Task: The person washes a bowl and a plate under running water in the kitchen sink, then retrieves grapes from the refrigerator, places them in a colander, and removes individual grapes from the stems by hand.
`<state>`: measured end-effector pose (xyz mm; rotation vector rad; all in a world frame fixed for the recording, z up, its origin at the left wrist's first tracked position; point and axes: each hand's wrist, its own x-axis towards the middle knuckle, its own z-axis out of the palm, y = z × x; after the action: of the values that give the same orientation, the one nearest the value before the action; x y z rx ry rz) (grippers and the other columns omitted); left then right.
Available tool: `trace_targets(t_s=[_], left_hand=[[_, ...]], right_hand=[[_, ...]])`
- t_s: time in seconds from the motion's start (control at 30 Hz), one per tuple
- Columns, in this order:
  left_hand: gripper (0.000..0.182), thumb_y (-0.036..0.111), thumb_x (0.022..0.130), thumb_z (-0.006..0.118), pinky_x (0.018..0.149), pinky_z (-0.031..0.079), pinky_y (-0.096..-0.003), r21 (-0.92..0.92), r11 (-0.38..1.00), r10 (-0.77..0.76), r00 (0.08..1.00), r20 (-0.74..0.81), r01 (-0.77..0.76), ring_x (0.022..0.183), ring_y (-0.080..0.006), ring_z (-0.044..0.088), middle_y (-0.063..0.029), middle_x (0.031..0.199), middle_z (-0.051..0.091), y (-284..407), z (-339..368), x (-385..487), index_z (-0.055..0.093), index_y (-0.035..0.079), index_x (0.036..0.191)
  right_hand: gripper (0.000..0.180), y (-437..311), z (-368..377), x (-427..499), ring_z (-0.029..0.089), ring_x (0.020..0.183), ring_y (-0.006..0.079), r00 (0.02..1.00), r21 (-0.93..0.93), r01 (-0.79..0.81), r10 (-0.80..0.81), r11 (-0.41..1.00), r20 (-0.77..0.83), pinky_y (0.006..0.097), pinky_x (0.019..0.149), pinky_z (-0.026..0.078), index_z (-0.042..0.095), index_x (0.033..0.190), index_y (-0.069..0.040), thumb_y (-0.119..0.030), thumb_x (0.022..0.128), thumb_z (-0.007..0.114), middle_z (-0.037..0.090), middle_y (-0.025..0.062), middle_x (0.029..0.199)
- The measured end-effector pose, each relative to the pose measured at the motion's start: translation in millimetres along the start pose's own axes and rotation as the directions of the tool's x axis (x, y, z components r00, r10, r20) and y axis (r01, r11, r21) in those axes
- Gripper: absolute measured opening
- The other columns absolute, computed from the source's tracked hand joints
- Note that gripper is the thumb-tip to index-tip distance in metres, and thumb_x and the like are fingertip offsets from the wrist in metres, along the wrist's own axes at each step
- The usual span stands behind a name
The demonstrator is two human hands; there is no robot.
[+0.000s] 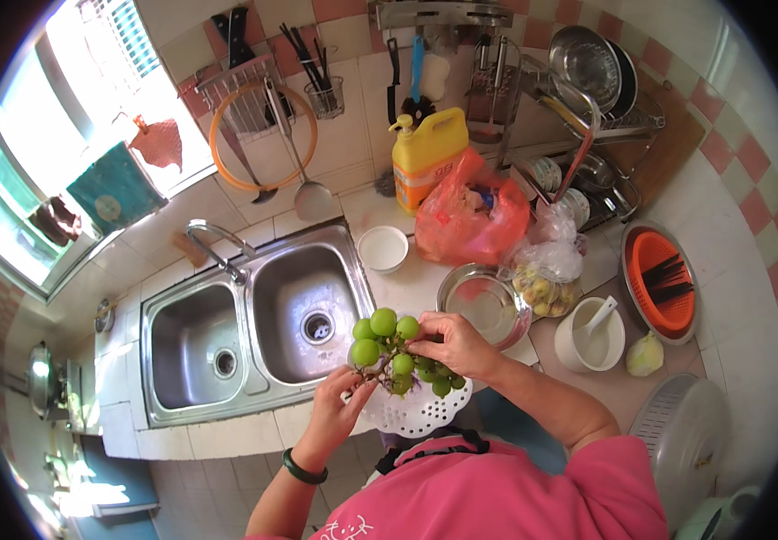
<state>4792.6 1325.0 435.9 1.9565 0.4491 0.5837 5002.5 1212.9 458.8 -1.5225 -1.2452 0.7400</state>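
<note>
A bunch of green grapes (402,364) hangs between my two hands, close to the near edge of the counter. My left hand (338,401) pinches the brown stem at the left side of the bunch. From the right, my right hand (460,344) has its thumb and fingertips closed at the upper part of the bunch; whether they grip a grape or a stem is hard to tell. Beneath the grapes is a white perforated basket (399,425), partly covered by them. Behind my right hand stands a round stainless steel basin (453,287).
A double steel sink (250,388) with a faucet (217,253) lies left. Beyond the basin are a white bowl (383,249), a red plastic bag (470,229) and a yellow detergent jug (406,162). A white pot with a spoon (581,358) and an orange colander (659,314) stand right.
</note>
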Motion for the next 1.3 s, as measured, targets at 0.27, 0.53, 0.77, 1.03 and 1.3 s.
trace_targets(t_s=[0.27, 0.53, 0.77, 1.03, 1.3], left_hand=[[0.013, 0.007, 0.084, 0.066, 0.066, 0.04, -0.0284, -0.218, 0.97, -0.116, 0.993, -0.02, 0.109, 0.071, -0.0167, 0.047, -0.0067, 0.075, 0.049, -31, 30, -10, 0.065, -0.001, 0.093], [0.015, 0.007, 0.082, 0.066, 0.065, 0.04, -0.0276, -0.247, 0.968, -0.032, 0.998, 0.048, 0.043, 0.071, -0.0151, 0.049, -0.0052, 0.078, 0.051, -16, 2, -6, 0.068, 0.004, 0.097], [0.022, 0.009, 0.073, 0.067, 0.073, 0.041, -0.0362, 0.302, 0.83, 0.421, 0.882, 0.212, -0.469, 0.087, -0.0267, 0.05, -0.0084, 0.09, 0.052, 34, -9, 44, 0.07, 0.01, 0.094], [0.009, 0.015, 0.072, 0.066, 0.074, 0.041, -0.0369, 0.407, 0.721, 0.32, 0.79, 0.523, -0.561, 0.085, -0.0251, 0.048, -0.007, 0.086, 0.048, 56, 31, 100, 0.07, 0.012, 0.08], [0.02, 0.022, 0.067, 0.074, 0.079, 0.035, -0.0371, 0.265, 0.774, 0.354, 0.741, 0.571, -0.575, 0.094, -0.0242, 0.044, -0.0048, 0.091, 0.047, 45, 82, 146, 0.073, 0.019, 0.087]], right_hand=[[0.012, 25, 9, -8, 0.058, 0.075, 0.0147, 0.998, 0.004, -0.063, 0.063, 0.998, 0.018, 0.0279, 0.072, 0.047, 0.062, 0.09, 0.004, -0.005, 0.082, 0.065, 0.058, 0.0065, 0.083], [0.012, 26, 4, -11, 0.056, 0.08, 0.0117, 0.987, 0.145, -0.135, 0.119, 0.98, 0.111, 0.0259, 0.075, 0.046, 0.061, 0.091, 0.003, -0.005, 0.083, 0.064, 0.056, 0.0048, 0.085], [0.012, 7, -21, -13, 0.053, 0.071, 0.0231, 0.983, -0.143, 0.096, -0.071, 0.985, 0.169, 0.0337, 0.069, 0.043, 0.061, 0.086, 0.002, -0.007, 0.08, 0.066, 0.053, 0.0095, 0.079], [0.016, 0, -55, -31, 0.054, 0.071, 0.0304, 0.999, -0.371, 0.037, -0.034, 0.928, 0.016, 0.0377, 0.063, 0.042, 0.057, 0.079, 0.003, -0.009, 0.077, 0.068, 0.053, 0.0119, 0.078], [0.012, 16, -97, -44, 0.054, 0.066, 0.0147, 0.969, -0.307, -0.24, 0.206, 0.921, -0.14, 0.029, 0.06, 0.044, 0.058, 0.08, 0.004, -0.005, 0.079, 0.066, 0.054, 0.0076, 0.073]])
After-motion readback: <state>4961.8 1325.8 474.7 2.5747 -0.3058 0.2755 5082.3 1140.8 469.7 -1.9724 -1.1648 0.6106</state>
